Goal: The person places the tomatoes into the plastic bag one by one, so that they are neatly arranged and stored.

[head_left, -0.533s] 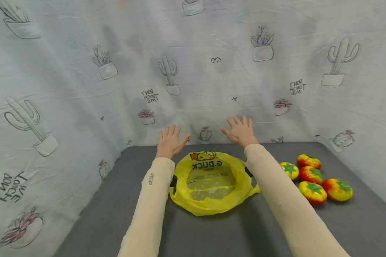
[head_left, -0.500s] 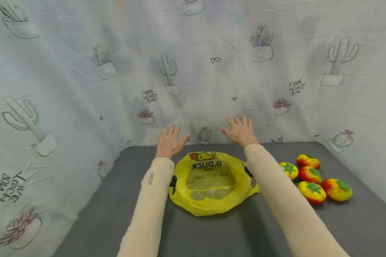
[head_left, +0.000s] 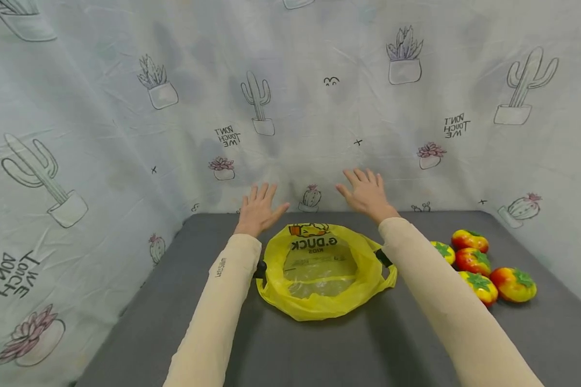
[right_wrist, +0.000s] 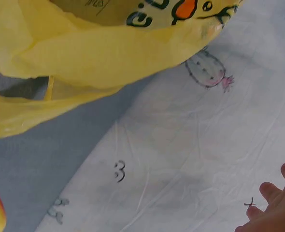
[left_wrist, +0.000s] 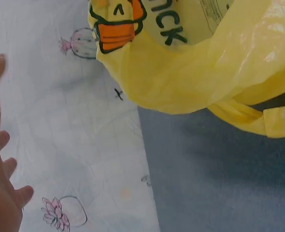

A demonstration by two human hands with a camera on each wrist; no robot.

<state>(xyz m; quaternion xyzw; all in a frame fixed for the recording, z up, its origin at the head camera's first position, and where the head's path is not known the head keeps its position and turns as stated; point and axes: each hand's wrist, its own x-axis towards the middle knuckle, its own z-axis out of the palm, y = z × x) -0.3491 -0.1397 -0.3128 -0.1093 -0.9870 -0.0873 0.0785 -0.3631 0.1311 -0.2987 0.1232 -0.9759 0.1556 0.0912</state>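
On the grey felt surface point(head_left: 174, 301), an open yellow plastic duck-print bag point(head_left: 321, 293) lies spread. Five glossy red-yellow toy tomatoes point(head_left: 512, 284) cluster at its three o'clock. Left hand point(head_left: 259, 209) and right hand point(head_left: 368, 192) hover splayed, empty, seemingly beyond its twelve o'clock rim.

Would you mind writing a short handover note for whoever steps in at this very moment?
Left hand: open, fingers spread, raised past the far edge of the yellow bag, holding nothing.
Right hand: open too, raised beyond the bag, holding nothing.
The bag lies on the grey mat between the forearms, its mouth open; nothing shows inside it.
The toy tomatoes lie in a cluster on the mat to the right of the bag, partly hidden by the right sleeve.
Done: bag laid open. Left, judging by the layout: no tomato is held or bagged.
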